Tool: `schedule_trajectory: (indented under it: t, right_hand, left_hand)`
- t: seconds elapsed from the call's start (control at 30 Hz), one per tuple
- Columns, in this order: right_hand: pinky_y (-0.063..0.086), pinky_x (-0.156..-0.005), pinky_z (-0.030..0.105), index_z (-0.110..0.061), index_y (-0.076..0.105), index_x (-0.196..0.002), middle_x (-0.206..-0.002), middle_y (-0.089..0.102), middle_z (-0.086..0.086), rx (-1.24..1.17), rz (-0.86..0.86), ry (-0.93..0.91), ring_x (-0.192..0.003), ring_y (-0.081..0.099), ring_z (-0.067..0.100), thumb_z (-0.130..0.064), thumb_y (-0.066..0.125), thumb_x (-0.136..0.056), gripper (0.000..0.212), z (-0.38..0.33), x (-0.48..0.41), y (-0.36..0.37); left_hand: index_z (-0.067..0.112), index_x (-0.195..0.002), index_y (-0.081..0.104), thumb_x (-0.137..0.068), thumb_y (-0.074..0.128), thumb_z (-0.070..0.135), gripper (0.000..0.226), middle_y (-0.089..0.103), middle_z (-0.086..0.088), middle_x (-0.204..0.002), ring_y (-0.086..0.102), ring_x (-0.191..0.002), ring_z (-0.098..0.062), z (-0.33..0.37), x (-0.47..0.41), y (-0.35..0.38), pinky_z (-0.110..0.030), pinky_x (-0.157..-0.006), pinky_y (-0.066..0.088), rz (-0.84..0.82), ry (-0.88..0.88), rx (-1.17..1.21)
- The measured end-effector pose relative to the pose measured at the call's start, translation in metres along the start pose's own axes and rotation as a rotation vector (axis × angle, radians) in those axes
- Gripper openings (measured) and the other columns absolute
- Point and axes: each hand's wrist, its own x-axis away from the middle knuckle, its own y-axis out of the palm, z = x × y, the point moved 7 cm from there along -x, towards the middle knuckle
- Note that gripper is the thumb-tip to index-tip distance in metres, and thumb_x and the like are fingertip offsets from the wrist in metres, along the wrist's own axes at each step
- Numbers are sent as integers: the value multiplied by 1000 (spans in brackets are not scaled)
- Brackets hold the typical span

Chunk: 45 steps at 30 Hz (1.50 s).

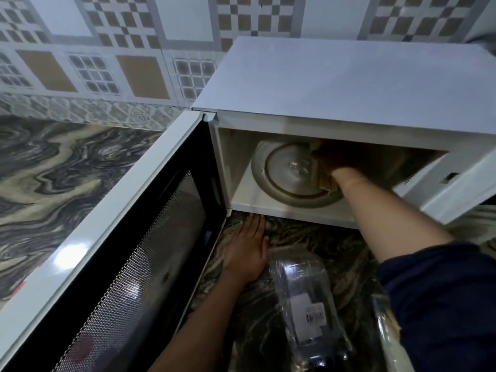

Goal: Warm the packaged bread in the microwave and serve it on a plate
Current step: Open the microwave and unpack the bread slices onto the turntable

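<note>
bread (326,183) sits at 3 o'clock on the turntable (281,170) inside the open microwave (349,84). right hand (338,159) is dim in there, fingers probably curled over the stack. left hand (247,251) lies flat, fingers straight on the surface (67,170). slices are light, soft, crumbly: grip the crust edges gently.

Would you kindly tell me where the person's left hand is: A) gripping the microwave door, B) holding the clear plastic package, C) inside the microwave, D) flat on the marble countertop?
D: the left hand lies flat, fingers straight, on the countertop in front of the microwave.
</note>
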Motion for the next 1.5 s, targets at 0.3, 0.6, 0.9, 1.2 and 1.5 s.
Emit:
schedule_trajectory:
  t: [0.3, 0.6, 0.9, 1.2, 1.5]
  right_hand:
    - [38, -105, 40, -11, 39, -138, -141, 41, 17, 69, -2, 37, -129, 42, 35, -39, 68, -80, 70, 11, 13, 2]
    - [31, -108, 40, -10, 15, -148, -151, 22, 23, 104, 59, -87, -137, 28, 39, -42, 55, -90, 77, 9, 19, 14]
    - [3, -116, 45, 2, 1, -147, -156, 1, 24, 324, 114, -283, -144, 4, 40, -24, 45, -97, 72, 15, 24, 36]
    - [39, -97, 38, -2, 38, -134, -131, 51, 27, -128, 97, -17, -120, 49, 40, -16, 54, -92, 48, 39, 80, 10]
    - [45, -88, 34, -8, 53, -120, -125, 55, 14, -178, 104, -48, -112, 54, 31, -11, 55, -86, 34, 71, 177, -39]
  left_hand:
    - [14, -150, 10, -78, -8, 48, 81, 10, -3, -159, 3, -147, -12, 3, 3, -1, -23, -114, -4, -2, -9, 2]
    - [2, -136, 44, -92, 27, 34, 57, 44, -14, -143, 44, -133, -26, 4, 28, -2, -41, -110, 22, 26, -33, -18]
    - [7, -144, 31, -91, 15, 40, 65, 26, -7, -153, 23, -143, -22, 8, 48, -5, -38, -114, 5, 48, -39, 2]
    - [12, -147, 22, -86, 2, 44, 72, 19, -3, -156, 17, -145, -16, 16, 77, -7, -26, -114, 0, 13, -107, -26]
    - [10, -148, 17, -77, -12, 44, 84, 15, -4, -157, 9, -147, -19, 35, 141, 2, -30, -116, 0, 38, -160, -113]
